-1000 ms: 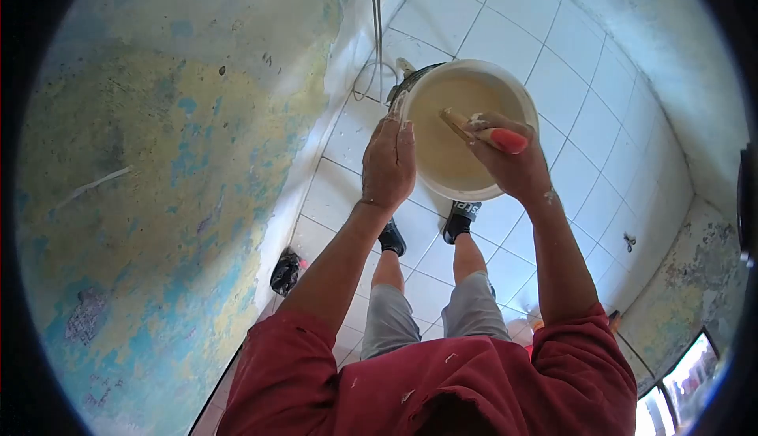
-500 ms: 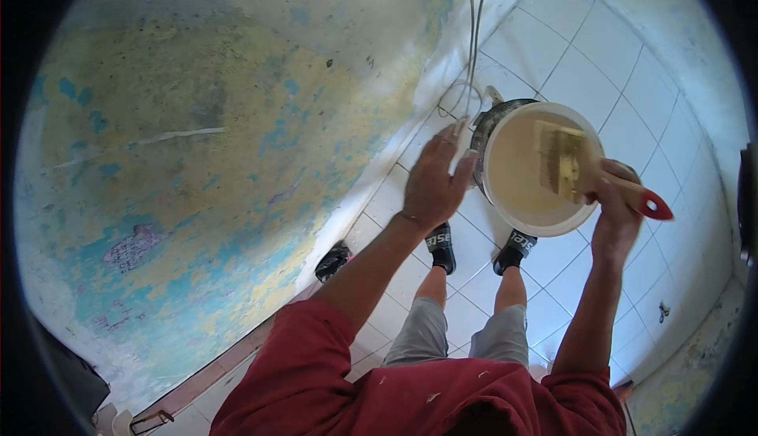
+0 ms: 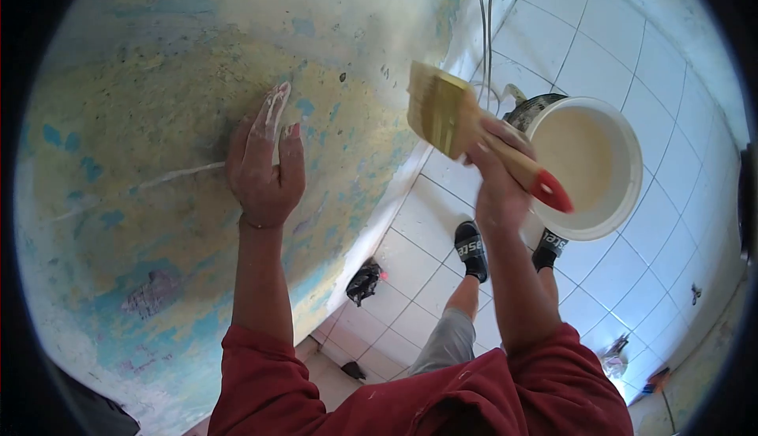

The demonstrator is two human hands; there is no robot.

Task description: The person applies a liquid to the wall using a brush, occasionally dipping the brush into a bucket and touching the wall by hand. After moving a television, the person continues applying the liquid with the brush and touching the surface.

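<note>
My right hand (image 3: 503, 171) is closed round the wooden handle of a wide paintbrush (image 3: 442, 112) with a red handle end. The bristles point left toward the wall, in front of the bucket. My left hand (image 3: 267, 155) lies against the peeling wall (image 3: 181, 223), fingers stretched out, with whitish smears on them. To the right of the brush, a white bucket (image 3: 629, 191) holds a cream-coloured liquid (image 3: 575, 155). A pale streak (image 3: 178, 174) on the wall runs up to my left hand.
Behind the bucket is a dark, round container (image 3: 533, 108), partly hidden. Cables (image 3: 484, 33) hang down near the wall's base. White tiles (image 3: 608, 278) cover the floor. A crumpled black bag (image 3: 365, 281) lies by the wall, and small items (image 3: 616, 349) lie at lower right.
My right hand has brought the paintbrush out from over the bucket, leftward toward the wall. My left hand has moved left from beside the bucket onto the wall.
</note>
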